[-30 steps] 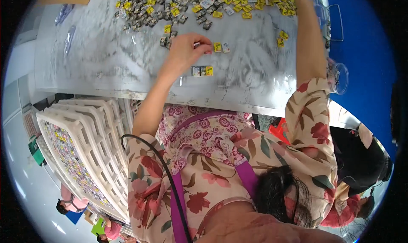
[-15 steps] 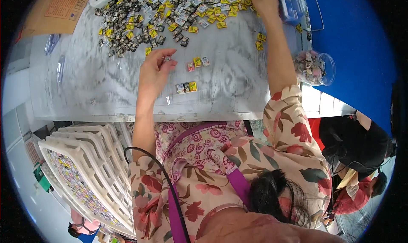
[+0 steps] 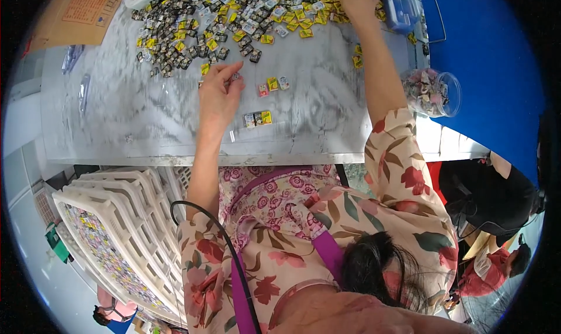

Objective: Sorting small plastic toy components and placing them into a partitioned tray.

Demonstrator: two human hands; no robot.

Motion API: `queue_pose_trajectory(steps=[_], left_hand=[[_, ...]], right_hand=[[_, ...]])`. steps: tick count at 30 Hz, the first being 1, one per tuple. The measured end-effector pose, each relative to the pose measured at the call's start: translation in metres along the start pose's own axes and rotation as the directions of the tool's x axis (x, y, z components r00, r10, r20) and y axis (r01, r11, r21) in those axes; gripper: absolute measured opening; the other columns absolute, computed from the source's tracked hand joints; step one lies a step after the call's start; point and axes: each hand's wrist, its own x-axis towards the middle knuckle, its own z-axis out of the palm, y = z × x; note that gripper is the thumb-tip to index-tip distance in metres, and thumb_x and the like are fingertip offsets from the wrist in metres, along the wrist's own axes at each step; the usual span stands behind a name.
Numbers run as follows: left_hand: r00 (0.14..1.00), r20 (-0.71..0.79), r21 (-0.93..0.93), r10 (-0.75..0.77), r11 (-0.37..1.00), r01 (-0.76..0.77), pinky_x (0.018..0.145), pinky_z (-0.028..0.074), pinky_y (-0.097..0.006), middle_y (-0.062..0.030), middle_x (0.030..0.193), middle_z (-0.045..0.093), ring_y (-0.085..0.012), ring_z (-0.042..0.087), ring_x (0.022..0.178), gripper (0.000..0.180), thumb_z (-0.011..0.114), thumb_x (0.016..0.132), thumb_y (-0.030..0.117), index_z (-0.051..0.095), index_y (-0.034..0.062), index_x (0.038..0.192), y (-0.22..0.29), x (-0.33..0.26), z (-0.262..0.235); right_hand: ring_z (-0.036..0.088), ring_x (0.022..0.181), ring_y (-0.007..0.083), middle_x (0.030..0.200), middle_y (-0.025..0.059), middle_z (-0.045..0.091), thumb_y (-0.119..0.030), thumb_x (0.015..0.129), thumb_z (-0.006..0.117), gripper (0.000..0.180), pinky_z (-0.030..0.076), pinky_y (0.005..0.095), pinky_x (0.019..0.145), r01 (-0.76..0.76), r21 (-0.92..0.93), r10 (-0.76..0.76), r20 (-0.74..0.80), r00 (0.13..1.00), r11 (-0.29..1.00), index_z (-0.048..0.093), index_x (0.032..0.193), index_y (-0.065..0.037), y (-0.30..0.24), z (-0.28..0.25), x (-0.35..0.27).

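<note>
My left hand (image 3: 220,97) is over the table, thumb and fingers closed on a small pale carton-shaped piece (image 3: 235,76), mostly covered by the fingertips. To its right stand three tiny carton-shaped pieces: a pink one (image 3: 263,90), a yellow one (image 3: 272,84) and a white one (image 3: 284,83). Nearer me lies a clear strip holding a short row of white, black and yellow pieces (image 3: 258,119). My right hand (image 3: 357,4) reaches to the far right side of a big heap of black, yellow and white pieces (image 3: 245,18); its fingertips are cut by the top edge.
Right of the heap stands a blue plastic box (image 3: 399,9), and nearer a clear round jar (image 3: 449,94) of mixed pieces. Clear plastic strips (image 3: 84,93) and brown cardboard (image 3: 76,15) lie left. Stacked white trays (image 3: 117,229) stand below the table edge. Other people (image 3: 491,270) sit behind.
My left hand has shifted slightly right, still holding the small piece. My right hand has moved a little left at the heap's far edge. The laid-out pieces stay in place.
</note>
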Motion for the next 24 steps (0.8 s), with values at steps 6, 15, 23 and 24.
queue_pose_trajectory(steps=[6, 15, 23, 24], left_hand=[[0.997, 0.019, 0.122, 0.069, 0.990, -0.070, 0.072, 0.054, -0.028, -0.0097, 0.107, 0.070, -0.0183, 0.069, 0.082, 0.034, 0.072, 0.078, 0.002, 0.072, 0.0015, 0.111, 0.012, 0.000, 0.002], [0.998, 0.069, 0.204, 0.014, 0.979, -0.028, 0.072, 0.054, -0.031, -0.0108, 0.107, 0.070, -0.0220, 0.069, 0.080, 0.030, 0.072, 0.080, 0.006, 0.073, 0.0026, 0.110, 0.019, -0.009, 0.003], [0.996, 0.077, 0.301, 0.036, 0.952, -0.058, 0.073, 0.053, -0.030, -0.0090, 0.105, 0.068, -0.0184, 0.068, 0.081, 0.026, 0.071, 0.083, 0.009, 0.074, 0.0059, 0.109, 0.018, -0.011, 0.007], [0.993, 0.093, 0.386, 0.077, 0.916, -0.107, 0.073, 0.054, -0.030, -0.0095, 0.104, 0.067, -0.0197, 0.069, 0.081, 0.026, 0.071, 0.083, 0.010, 0.074, 0.0056, 0.108, 0.019, -0.009, 0.008]], right_hand=[[0.068, 0.081, 0.0370, 0.083, 0.0180, 0.070, -0.024, 0.088, 0.058, 0.025, 0.054, 0.0498, 0.070, 0.035, -0.244, -0.025, 0.044, 0.999, 0.969, 0.072, 0.082, -0.004, 0.029, 0.031, 0.027], [0.066, 0.071, 0.0346, 0.076, 0.0174, 0.067, -0.020, 0.084, 0.067, 0.022, 0.052, 0.0457, 0.066, 0.016, 0.011, -0.017, 0.145, 0.989, 1.000, 0.068, 0.078, 0.001, -0.033, -0.062, -0.023], [0.066, 0.081, 0.0224, 0.092, 0.0091, 0.070, -0.028, 0.089, 0.068, 0.027, 0.050, 0.0328, 0.072, -0.029, 0.506, -0.197, 0.387, 0.900, 0.862, 0.072, 0.108, -0.009, -0.063, -0.057, -0.160], [0.065, 0.082, 0.0249, 0.092, 0.0094, 0.068, -0.025, 0.090, 0.067, 0.025, 0.050, 0.0340, 0.073, 0.036, 0.482, -0.230, 0.349, 0.908, 0.876, 0.072, 0.109, -0.009, -0.065, -0.056, -0.167]])
